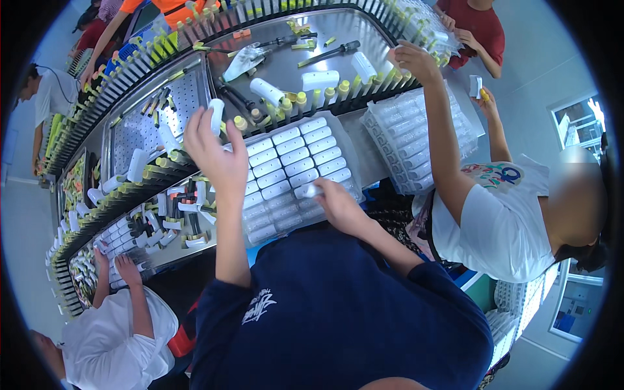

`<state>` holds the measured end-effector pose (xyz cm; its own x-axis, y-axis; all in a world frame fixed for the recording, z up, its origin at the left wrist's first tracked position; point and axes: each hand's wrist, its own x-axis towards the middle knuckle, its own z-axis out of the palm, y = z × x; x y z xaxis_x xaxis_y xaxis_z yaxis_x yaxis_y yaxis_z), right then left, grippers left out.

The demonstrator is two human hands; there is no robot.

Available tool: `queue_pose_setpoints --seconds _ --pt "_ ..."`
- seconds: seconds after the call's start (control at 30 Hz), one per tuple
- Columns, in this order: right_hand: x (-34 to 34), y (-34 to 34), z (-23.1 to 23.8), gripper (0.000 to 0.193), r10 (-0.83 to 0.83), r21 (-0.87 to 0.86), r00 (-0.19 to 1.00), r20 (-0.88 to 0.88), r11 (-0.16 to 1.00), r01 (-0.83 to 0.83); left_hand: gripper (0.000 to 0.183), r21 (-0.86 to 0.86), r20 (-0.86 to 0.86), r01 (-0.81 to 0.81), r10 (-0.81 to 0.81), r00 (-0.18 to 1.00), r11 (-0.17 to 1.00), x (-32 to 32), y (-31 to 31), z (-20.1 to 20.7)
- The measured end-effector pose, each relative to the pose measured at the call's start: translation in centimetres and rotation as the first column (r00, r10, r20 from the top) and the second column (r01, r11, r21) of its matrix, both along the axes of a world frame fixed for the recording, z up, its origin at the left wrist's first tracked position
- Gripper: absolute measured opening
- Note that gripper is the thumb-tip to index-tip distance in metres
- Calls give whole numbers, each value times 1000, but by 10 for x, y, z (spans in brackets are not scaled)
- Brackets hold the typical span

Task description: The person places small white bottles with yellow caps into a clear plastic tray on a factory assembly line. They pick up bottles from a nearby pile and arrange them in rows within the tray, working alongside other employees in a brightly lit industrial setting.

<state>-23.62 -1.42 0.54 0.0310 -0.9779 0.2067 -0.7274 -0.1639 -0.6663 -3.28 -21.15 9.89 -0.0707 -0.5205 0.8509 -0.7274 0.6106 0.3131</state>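
My right hand is closed on a small white plastic casing, held over a clear plastic tray. Rows of similar white casings fill the tray's upper part. Its lower pockets look clear or covered by film. My left hand reaches up at the rack of upright pegs, its thumb apart from the fingers. Beside those fingertips stands another white casing; part of it is hidden, and a firm hold on it does not show.
Curved black racks with yellow-tipped pegs border a metal tray holding dark tools and a white glove. More clear trays are stacked at right. Co-workers stand on both sides; one arm reaches across at right.
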Motion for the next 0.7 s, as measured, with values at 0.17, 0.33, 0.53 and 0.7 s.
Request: queue_pose_setpoints --seconds 0.17,0.33,0.53,0.7 --pt "-13 -23 36 32 -305 87 815 492 949 302 44 -217 -28 448 -465 885 867 49 124 110" --pt "-29 -50 50 35 -306 62 749 587 940 336 35 -207 -122 505 -534 836 838 79 165 149" --pt "-28 -53 46 34 -302 76 765 569 946 316 49 -244 -200 308 -358 912 920 104 183 160" --pt "-33 -41 44 34 -336 146 745 576 939 311 67 -425 233 571 -525 819 702 95 139 206"
